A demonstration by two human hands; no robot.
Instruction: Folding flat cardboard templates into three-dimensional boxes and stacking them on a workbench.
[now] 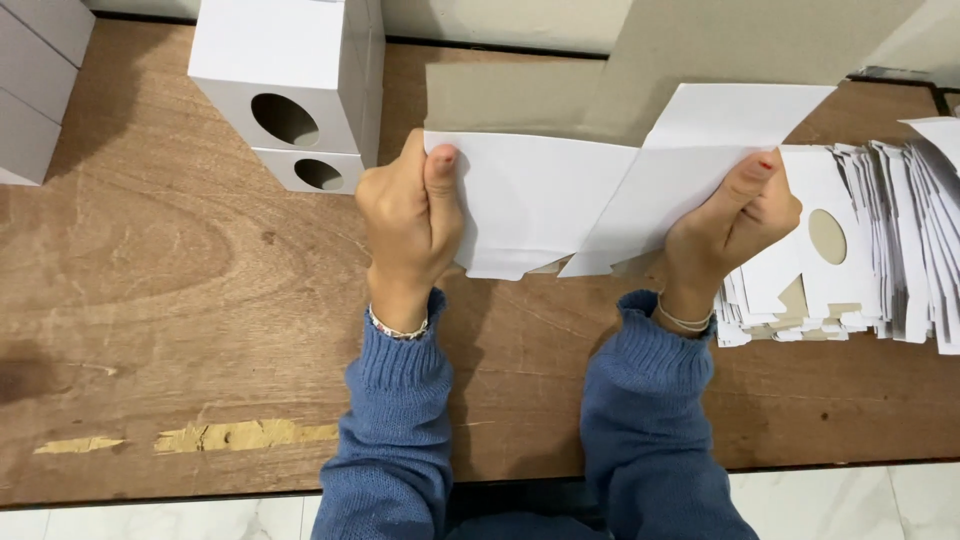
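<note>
So we've got a big worn wooden table (pixel 200 300) with pale marble-look floor (pixel 850 500) showing at its near edge. On the table's far left sit folded white boxes (pixel 290 90) with round cut-outs. At its right side is a messy stack of flat white blanks (pixel 860 250). Over the table's middle, our left hand (pixel 410 215) and right hand (pixel 735 215) each pinch tight an end of a flat white carton blank (pixel 560 200).

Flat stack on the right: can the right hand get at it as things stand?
Probably yes. The stack lies right beside the right hand with nothing between, but that hand grips the white blank and would have to let go.
</note>
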